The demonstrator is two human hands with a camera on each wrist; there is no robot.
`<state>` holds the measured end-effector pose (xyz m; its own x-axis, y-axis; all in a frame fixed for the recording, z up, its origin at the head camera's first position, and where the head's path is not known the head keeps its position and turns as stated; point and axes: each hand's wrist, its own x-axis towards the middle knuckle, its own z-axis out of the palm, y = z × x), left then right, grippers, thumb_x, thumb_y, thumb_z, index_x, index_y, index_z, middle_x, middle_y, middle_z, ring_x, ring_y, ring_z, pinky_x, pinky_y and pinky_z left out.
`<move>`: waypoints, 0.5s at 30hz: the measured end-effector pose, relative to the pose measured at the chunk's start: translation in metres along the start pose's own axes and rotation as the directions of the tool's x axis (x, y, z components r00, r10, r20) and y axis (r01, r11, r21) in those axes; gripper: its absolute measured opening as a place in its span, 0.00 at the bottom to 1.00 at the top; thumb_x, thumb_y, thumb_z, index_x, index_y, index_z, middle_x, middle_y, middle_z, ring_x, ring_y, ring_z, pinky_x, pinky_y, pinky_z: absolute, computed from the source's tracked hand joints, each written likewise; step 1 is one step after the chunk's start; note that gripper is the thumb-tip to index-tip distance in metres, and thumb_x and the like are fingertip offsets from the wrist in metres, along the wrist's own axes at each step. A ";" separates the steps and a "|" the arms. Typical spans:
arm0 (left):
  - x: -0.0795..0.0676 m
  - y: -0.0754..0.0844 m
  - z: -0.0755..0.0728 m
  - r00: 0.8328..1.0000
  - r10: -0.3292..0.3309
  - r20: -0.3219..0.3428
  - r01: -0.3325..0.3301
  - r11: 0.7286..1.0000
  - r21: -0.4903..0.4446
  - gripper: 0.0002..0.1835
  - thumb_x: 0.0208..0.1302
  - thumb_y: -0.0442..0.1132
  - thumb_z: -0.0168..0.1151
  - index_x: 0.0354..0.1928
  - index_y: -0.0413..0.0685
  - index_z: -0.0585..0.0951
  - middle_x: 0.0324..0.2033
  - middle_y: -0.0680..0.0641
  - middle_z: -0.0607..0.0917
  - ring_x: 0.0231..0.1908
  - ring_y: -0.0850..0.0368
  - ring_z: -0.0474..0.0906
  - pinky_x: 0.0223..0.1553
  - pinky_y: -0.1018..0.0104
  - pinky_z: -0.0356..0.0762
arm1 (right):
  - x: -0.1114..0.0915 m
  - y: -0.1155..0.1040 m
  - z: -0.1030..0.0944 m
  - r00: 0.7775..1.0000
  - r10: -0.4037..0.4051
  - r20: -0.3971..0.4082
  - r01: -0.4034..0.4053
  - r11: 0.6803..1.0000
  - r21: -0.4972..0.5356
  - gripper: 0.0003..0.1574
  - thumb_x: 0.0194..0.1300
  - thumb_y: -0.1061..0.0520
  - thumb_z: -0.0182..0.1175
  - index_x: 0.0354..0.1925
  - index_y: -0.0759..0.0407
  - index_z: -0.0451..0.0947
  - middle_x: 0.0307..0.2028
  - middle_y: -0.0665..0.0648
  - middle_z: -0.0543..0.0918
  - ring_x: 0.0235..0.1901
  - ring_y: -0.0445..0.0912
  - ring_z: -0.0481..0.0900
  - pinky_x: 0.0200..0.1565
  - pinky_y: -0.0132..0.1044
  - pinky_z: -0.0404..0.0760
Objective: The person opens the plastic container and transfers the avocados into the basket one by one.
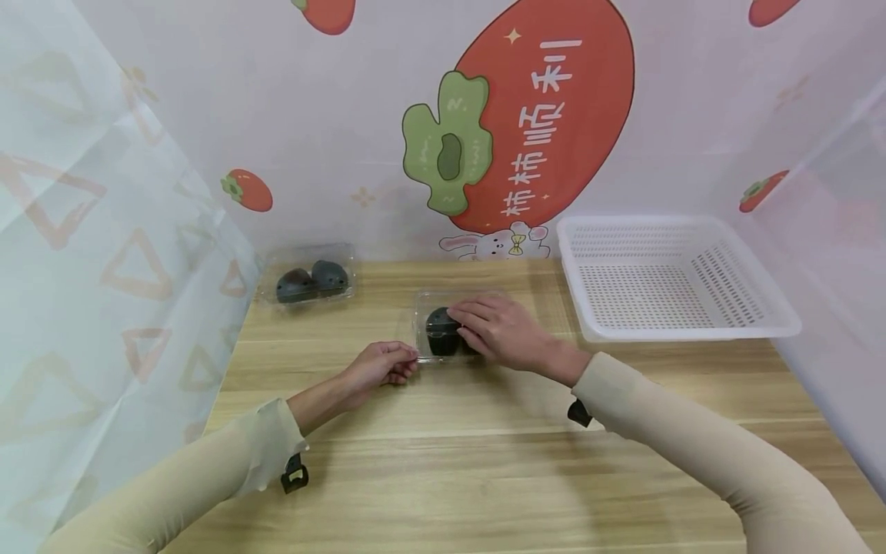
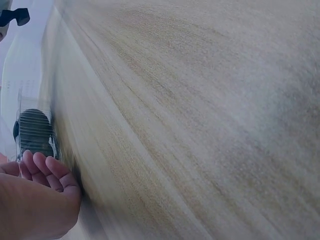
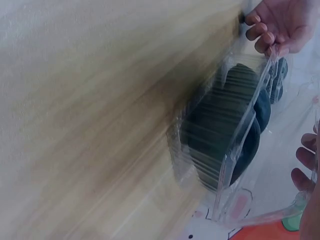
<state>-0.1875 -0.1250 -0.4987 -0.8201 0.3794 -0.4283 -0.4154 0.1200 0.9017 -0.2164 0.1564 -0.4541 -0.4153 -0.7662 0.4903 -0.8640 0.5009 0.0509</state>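
Observation:
A clear plastic clamshell box (image 1: 424,308) stands on the table in the head view. Inside it sit dark green, rounded, avocado-like fruits (image 3: 215,130), partly covered by the right hand in the head view. At the box's near left corner, my left hand (image 1: 379,365) pinches the plastic rim between thumb and forefinger, the other fingers loosely curled. My right hand (image 1: 504,331) lies over the box's right side from above, its fingers stretched across the lid. In the right wrist view the clear lid (image 3: 280,212) rises above the rim, close to the right fingers (image 3: 303,180).
A second clear box with two dark fruits (image 1: 328,277) is at the back left, near the wall. At the back right stands a white perforated basket (image 1: 692,332). Printed sheets (image 1: 311,138) enclose the wooden table (image 1: 443,477) at the back and sides.

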 end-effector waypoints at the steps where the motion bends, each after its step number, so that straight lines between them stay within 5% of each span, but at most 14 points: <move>1: 0.000 0.000 0.000 1.000 0.003 0.001 -0.003 1.000 0.000 0.15 0.79 0.36 0.57 0.53 0.27 0.81 0.36 0.48 0.86 0.35 0.60 0.79 0.39 0.70 0.80 | 0.000 0.001 -0.001 1.000 0.006 0.004 -0.006 1.000 0.005 0.25 0.69 0.56 0.70 0.61 0.65 0.85 0.57 0.61 0.89 0.58 0.55 0.86 0.63 0.50 0.81; 15: -0.001 -0.001 0.000 1.000 0.011 0.006 -0.011 1.000 0.003 0.15 0.81 0.36 0.55 0.53 0.27 0.80 0.37 0.47 0.85 0.36 0.59 0.79 0.41 0.69 0.80 | 0.001 0.017 -0.013 0.987 0.154 0.051 -0.158 0.983 0.095 0.21 0.75 0.56 0.62 0.61 0.65 0.84 0.56 0.62 0.88 0.59 0.57 0.85 0.62 0.55 0.81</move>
<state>-0.1864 -0.1258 -0.4987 -0.8222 0.3866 -0.4178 -0.4052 0.1181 0.9066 -0.2275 0.1697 -0.4411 -0.5575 -0.6997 0.4469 -0.8104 0.5755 -0.1098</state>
